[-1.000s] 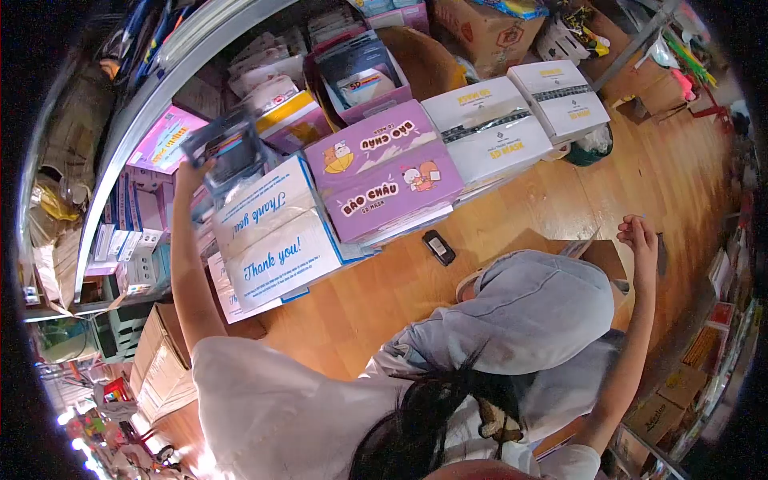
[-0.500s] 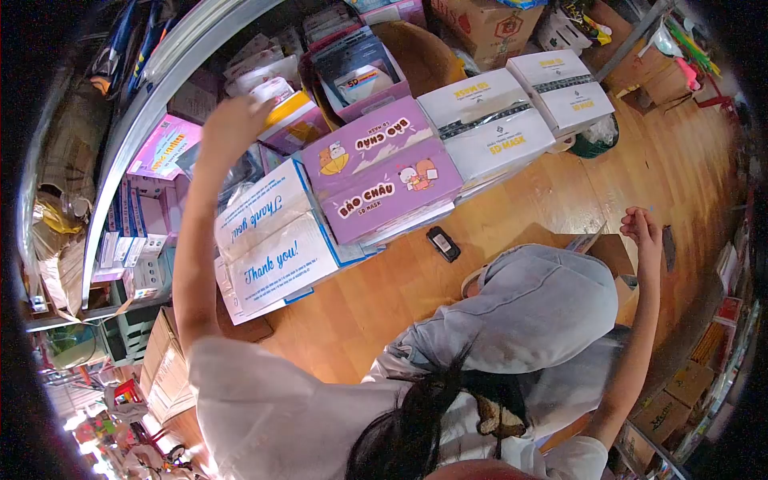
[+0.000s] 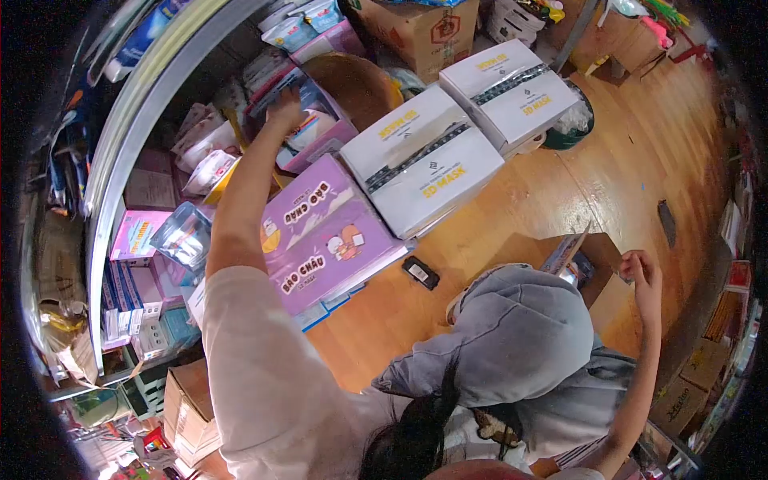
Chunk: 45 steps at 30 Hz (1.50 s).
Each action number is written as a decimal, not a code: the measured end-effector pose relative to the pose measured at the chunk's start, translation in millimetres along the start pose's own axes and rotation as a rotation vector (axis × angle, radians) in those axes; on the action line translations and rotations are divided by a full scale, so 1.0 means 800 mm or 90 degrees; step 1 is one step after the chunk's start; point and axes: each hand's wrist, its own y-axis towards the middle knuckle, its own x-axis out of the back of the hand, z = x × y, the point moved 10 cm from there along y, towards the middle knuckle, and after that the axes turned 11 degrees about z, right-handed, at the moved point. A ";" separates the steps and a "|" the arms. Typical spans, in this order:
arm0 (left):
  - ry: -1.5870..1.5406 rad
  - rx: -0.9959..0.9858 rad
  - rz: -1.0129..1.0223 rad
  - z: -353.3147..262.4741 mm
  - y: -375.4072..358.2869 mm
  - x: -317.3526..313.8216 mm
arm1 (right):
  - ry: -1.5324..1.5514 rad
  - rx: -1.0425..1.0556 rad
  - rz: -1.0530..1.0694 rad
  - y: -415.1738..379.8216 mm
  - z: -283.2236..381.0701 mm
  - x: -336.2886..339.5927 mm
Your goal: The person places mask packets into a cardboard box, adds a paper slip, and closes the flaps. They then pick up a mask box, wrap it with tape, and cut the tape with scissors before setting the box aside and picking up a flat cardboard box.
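Over by the shelving, two white boxes sat stacked beside a purple carton on the wooden floor. Her left hand reached into an open pink box of packets, fingers curled down onto them. Her right hand rested at a brown carton's edge, fingers loosely bent. A phone lay nearby.

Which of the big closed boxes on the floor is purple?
The purple Bao Chau box under the raised left arm, printed with cartoon animals. The two boxes beside it are white with yellow lettering.
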 end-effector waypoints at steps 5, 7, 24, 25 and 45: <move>-0.032 -0.006 0.052 0.016 0.002 -0.016 | -0.007 -0.013 0.023 0.005 -0.001 -0.002; -0.071 0.034 0.038 0.017 -0.013 0.001 | 0.017 0.014 0.025 0.007 0.012 -0.011; -0.268 -0.405 -0.597 -0.247 -0.475 0.444 | 0.025 0.513 -0.080 -0.046 0.254 -0.079; -0.317 -0.453 -0.557 -0.280 -0.488 0.454 | 0.056 0.585 -0.106 -0.068 0.276 -0.076; -0.877 -0.771 0.277 -0.793 -0.384 0.322 | 0.541 0.210 -0.286 -0.106 -0.092 0.169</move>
